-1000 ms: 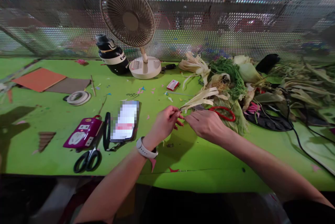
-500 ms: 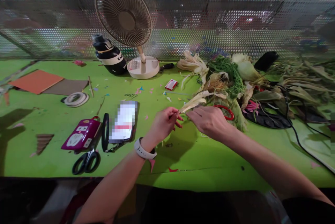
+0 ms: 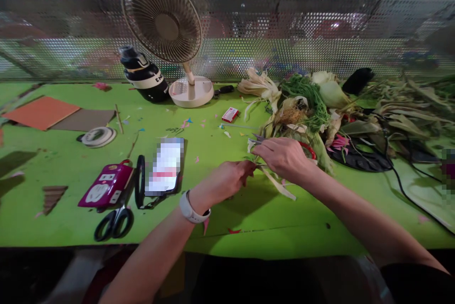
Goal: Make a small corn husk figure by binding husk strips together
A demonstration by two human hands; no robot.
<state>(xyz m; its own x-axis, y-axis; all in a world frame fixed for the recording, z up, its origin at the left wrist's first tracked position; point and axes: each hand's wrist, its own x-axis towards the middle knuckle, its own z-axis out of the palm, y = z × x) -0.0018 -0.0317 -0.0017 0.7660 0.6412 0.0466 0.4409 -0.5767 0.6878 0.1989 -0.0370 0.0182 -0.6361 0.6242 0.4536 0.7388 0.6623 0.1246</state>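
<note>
My left hand [image 3: 234, 175] is closed, its fingertips pinching a thin pale strip of corn husk [image 3: 280, 185]. The strip's loose end droops to the lower right, below my right hand. My right hand [image 3: 282, 157] is also closed, palm down, with its fingers at the strip just above my left fingertips. A small whitish end shows beside the right fingers; how they grip it is partly hidden. Grey pointed metal tips [image 3: 259, 138] show just beyond the right knuckles. Behind that hand is a red loop handle [image 3: 308, 150]; I cannot tell whether they join.
Corn husks [image 3: 261, 87], green string [image 3: 307, 97] and a black cable [image 3: 401, 180] spread across the right. A fan [image 3: 192, 91], bottle [image 3: 147, 81] and small red-white box [image 3: 230, 114] stand farther back. Left lie a phone [image 3: 165, 166], purple pouch [image 3: 106, 185], black-handled scissors [image 3: 114, 223] and tape [image 3: 98, 137].
The husk strip pointed up and right before; now its loose end hangs down to the right. My left hand has turned and moved slightly right and down, closer to my right hand.
</note>
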